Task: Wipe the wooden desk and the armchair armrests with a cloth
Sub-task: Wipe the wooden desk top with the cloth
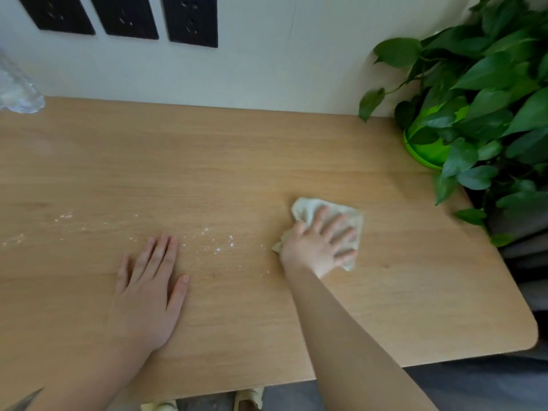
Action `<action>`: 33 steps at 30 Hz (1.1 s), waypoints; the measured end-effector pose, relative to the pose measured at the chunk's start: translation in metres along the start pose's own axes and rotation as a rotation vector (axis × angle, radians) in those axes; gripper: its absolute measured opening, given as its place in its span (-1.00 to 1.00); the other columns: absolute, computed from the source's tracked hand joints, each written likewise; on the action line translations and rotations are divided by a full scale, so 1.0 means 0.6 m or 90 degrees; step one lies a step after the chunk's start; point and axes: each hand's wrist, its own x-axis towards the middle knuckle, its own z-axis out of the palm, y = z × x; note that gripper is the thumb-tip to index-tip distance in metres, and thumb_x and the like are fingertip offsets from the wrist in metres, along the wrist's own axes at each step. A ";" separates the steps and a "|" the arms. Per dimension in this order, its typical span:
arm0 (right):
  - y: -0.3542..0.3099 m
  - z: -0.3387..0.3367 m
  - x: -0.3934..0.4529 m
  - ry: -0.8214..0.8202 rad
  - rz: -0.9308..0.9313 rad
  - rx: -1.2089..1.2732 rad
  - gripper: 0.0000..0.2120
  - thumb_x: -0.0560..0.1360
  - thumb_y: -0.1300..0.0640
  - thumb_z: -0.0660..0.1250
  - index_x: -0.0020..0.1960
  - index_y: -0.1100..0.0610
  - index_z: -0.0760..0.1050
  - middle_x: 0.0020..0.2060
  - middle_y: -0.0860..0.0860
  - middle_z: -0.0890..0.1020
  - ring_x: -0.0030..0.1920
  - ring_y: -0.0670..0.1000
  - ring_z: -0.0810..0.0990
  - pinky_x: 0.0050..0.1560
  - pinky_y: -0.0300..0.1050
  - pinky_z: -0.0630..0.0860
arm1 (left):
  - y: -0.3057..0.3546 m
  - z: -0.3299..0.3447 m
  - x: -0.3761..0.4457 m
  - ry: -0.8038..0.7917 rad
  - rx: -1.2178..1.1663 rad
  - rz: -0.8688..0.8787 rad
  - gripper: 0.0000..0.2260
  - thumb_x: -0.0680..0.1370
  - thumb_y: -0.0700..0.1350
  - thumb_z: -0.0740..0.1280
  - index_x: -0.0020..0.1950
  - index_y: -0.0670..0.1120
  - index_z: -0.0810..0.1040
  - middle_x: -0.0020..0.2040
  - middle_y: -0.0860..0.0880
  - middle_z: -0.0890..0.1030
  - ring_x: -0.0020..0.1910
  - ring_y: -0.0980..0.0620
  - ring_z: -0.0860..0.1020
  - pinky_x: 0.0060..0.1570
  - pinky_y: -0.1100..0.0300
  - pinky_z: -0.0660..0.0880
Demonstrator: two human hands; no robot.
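Observation:
The light wooden desk (237, 161) fills most of the view. My right hand (318, 243) lies flat with spread fingers on a crumpled pale cloth (354, 216), pressing it onto the desk right of centre. My left hand (148, 289) rests palm down on the desk near the front, fingers together, holding nothing. White crumbs or powder (219, 243) are scattered between the two hands and further left (63, 217). No armchair is in view.
A leafy plant in a bright green pot (427, 149) stands at the desk's back right corner, its leaves hanging over the right edge. A clear plastic object (17, 90) sits at the back left. Three dark panels (191, 19) hang on the wall behind.

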 end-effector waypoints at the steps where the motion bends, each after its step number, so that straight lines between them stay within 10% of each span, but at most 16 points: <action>1: -0.021 0.013 -0.010 -0.009 -0.082 -0.038 -0.40 0.59 -0.14 -0.17 0.55 -0.07 -0.29 0.53 0.11 -0.29 0.49 0.27 -0.37 0.37 0.37 -0.35 | 0.000 0.000 0.000 0.001 0.000 -0.004 -0.38 0.52 0.23 -0.22 0.55 0.04 -0.14 0.55 0.14 -0.08 0.52 0.17 -0.19 0.51 0.01 -0.18; 9: 0.136 -0.030 -0.016 -0.110 -0.667 -0.270 -0.37 0.51 -0.20 -0.18 0.51 -0.21 -0.38 0.54 -0.04 -0.31 0.48 0.11 -0.45 0.47 0.21 -0.34 | -0.008 0.006 0.000 0.011 0.004 -0.018 -0.38 0.53 0.23 -0.22 0.55 0.01 -0.16 0.55 0.12 -0.09 0.52 0.16 -0.20 0.51 0.01 -0.17; 13: 0.196 -0.058 0.024 -0.020 -0.364 -0.224 -0.42 0.54 -0.16 -0.27 0.53 -0.17 -0.33 0.56 0.00 -0.24 0.52 0.12 -0.33 0.49 0.21 -0.21 | -0.018 0.014 -0.006 0.030 -0.003 -0.026 -0.38 0.55 0.23 -0.18 0.56 0.00 -0.10 0.56 0.08 -0.05 0.54 0.14 -0.16 0.51 0.02 -0.20; 19: -0.055 -0.013 0.010 -0.029 0.026 0.012 -0.42 0.62 -0.10 -0.17 0.57 0.01 -0.23 0.54 0.18 -0.24 0.49 0.32 -0.30 0.37 0.42 -0.29 | -0.038 0.026 -0.023 0.068 -0.006 -0.087 -0.39 0.55 0.24 -0.19 0.56 0.02 -0.14 0.57 0.07 -0.05 0.52 0.16 -0.19 0.48 0.10 -0.25; 24: -0.171 0.063 -0.099 -0.121 -0.318 -0.137 -0.41 0.62 -0.12 -0.15 0.54 -0.04 -0.34 0.52 0.13 -0.35 0.47 0.29 -0.40 0.37 0.38 -0.34 | -0.042 0.023 -0.038 0.069 -0.024 -0.093 -0.37 0.55 0.21 -0.18 0.57 -0.04 -0.06 0.57 0.04 -0.01 0.54 0.12 -0.12 0.50 0.05 -0.19; 29: -0.013 0.008 -0.063 -0.177 -0.832 -0.312 -0.43 0.60 -0.16 -0.10 0.50 -0.24 -0.35 0.53 -0.06 -0.32 0.49 0.08 -0.44 0.44 0.17 -0.40 | -0.089 0.007 -0.072 0.023 -0.007 -0.023 -0.40 0.57 0.21 -0.18 0.56 0.00 -0.12 0.57 0.10 -0.09 0.53 0.17 -0.20 0.51 0.04 -0.18; 33: 0.135 -0.055 0.001 -0.148 -0.798 -0.374 -0.45 0.56 -0.22 -0.20 0.50 -0.28 -0.32 0.54 -0.12 -0.24 0.51 0.00 -0.39 0.48 0.13 -0.32 | -0.139 -0.013 -0.092 -0.032 0.027 0.076 -0.43 0.57 0.24 -0.24 0.54 0.08 -0.25 0.55 0.15 -0.21 0.50 0.21 -0.30 0.47 0.13 -0.31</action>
